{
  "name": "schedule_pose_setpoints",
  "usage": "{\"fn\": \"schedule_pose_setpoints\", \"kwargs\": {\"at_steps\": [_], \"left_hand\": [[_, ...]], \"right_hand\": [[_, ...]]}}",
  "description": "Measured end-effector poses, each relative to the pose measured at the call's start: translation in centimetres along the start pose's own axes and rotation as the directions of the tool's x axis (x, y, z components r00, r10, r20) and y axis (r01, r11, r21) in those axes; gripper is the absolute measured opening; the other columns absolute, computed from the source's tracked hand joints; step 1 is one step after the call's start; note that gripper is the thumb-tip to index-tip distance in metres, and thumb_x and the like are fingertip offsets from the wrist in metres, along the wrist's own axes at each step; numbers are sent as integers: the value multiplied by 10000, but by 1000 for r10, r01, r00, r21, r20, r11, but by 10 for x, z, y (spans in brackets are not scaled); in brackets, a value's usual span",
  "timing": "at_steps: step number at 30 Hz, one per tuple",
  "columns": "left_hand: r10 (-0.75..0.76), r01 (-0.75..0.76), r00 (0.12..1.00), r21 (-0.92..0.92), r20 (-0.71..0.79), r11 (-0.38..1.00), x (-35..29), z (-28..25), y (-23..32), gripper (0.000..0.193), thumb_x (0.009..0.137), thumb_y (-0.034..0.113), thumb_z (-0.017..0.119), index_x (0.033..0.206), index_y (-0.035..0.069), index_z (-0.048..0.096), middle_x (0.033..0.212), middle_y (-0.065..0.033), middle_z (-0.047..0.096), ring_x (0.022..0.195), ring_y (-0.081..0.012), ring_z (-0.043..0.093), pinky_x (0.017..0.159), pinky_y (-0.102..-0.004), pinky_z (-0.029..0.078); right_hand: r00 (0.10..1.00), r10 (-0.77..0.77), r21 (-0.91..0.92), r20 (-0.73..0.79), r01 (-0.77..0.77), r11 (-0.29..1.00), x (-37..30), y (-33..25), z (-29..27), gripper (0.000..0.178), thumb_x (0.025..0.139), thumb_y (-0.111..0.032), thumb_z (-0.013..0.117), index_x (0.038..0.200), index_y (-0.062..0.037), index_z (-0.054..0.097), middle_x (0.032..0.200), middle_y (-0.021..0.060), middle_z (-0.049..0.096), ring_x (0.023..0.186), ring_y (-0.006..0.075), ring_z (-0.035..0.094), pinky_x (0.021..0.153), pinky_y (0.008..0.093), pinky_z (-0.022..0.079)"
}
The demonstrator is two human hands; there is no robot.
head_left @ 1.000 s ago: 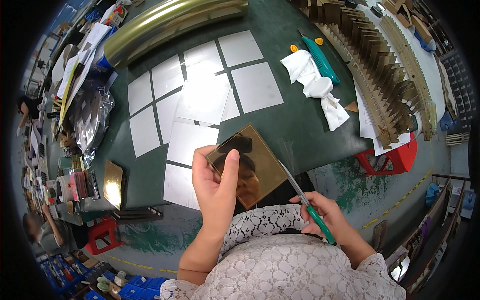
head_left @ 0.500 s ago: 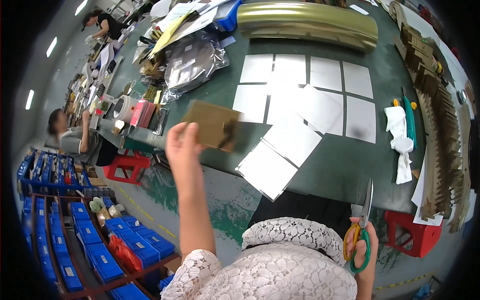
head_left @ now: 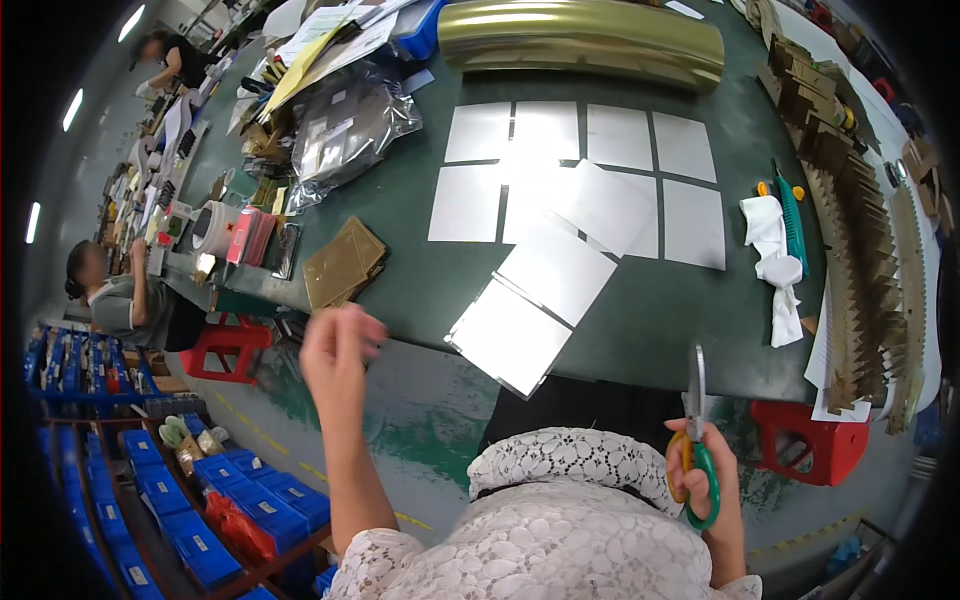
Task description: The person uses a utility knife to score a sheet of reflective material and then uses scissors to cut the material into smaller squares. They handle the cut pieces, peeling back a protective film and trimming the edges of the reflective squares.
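Observation:
My left hand [head_left: 340, 345], slightly blurred, hovers at the table's near edge with loosely parted fingers and nothing in them. Just beyond it lies a small stack of brown-gold rectangular sheets [head_left: 343, 262]. Scissors [head_left: 697, 440] with a green and a yellow handle loop are in my right hand [head_left: 712, 465], blades pointing up and away, close to my body. Pale square sheets [head_left: 690, 225] lie in two rows on the green table. A tilted white sheet [head_left: 610, 208] overlaps them, and a joined pair of white squares [head_left: 512, 335] overhangs the front edge.
A gold-coloured roll [head_left: 580, 45] lies across the back. At left are plastic-wrapped items [head_left: 350, 135], papers and a white tub [head_left: 213, 228]. A teal cutter [head_left: 790, 225], white cloth [head_left: 772, 250] and zigzag brown strips [head_left: 850, 240] line the right. Two people sit or stand farther left.
My left hand has let go of the brown-gold sheet onto the stack and drawn back toward me. The scissors remain in my right hand. The whole view has shifted slightly.

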State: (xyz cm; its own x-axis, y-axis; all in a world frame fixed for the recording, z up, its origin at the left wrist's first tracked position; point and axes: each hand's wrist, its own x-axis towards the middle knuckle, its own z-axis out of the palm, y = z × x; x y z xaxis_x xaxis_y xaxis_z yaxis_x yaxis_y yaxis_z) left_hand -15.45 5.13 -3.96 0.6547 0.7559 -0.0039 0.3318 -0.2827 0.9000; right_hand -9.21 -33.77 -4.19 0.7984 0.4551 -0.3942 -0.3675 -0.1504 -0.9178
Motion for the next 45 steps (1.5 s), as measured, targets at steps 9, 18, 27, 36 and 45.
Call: {"fn": "schedule_pose_setpoints", "kwargs": {"at_steps": [9,18,27,36,45], "left_hand": [[-334,648,642,-256,690,717,-56,67,-23,367,948,316,552,942,-44,621,874,-166,682,814,-267,692,666,-304,549],[-301,669,622,-291,723,684,-51,31,-31,295,918,184,596,1073,-66,570,958,-148,665,819,-223,682,740,-329,580],[-317,667,696,-417,644,617,-49,36,-36,344,878,68,630,1192,-30,531,1050,-106,652,851,-154,668,662,-268,598],[-298,659,667,-354,683,664,-36,20,-36,384,861,76,652,1209,-32,530,1061,-109,645,869,-164,662,661,-281,591],[-284,646,652,-319,703,694,-28,12,-36,401,857,90,663,1212,-43,530,1049,-131,644,867,-173,660,655,-293,589]], "right_hand": [[950,63,-23,306,-59,998,12,-5,8,636,743,-143,795,1282,-16,483,904,23,555,788,105,518,749,242,444],[851,153,-155,502,-86,984,31,8,15,648,758,-181,789,1292,-9,465,948,69,592,838,118,544,775,254,460],[812,186,-271,554,-35,962,47,11,28,673,762,-234,782,1314,-25,459,978,71,613,812,122,533,769,259,465],[789,215,-175,576,-137,975,65,6,49,661,795,-260,757,1328,-23,447,1001,77,592,836,113,521,784,252,450],[791,208,-194,576,-115,974,76,1,63,621,764,-175,786,1292,-50,486,934,68,607,858,127,571,780,269,467]]}}
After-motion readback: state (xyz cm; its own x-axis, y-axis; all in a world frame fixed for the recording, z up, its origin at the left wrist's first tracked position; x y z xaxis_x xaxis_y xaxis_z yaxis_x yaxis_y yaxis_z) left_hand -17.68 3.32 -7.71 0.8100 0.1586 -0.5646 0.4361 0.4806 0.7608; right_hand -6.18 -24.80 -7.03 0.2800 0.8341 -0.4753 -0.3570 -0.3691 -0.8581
